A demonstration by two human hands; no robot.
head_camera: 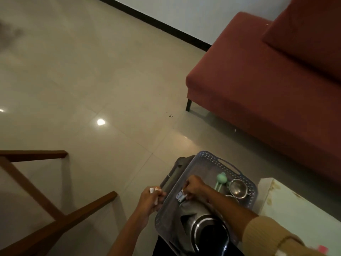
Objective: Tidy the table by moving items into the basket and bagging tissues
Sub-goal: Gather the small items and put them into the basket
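Pinching a small white plastic piece (180, 196) over the grey perforated plastic basket (210, 158), the right hand (195, 186) is nearer; the left hand (150, 200), at its 9 o'clock outside the rim, grips a white-orange bit (154, 190).

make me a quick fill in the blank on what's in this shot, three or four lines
1. The sofa behind is ____ in colour.
2. The small bowl beside the green utensil is made of ____.
3. The left hand grips a small white object; the right hand pinches small white items over the perforated ____.
Missing: red; metal; basket
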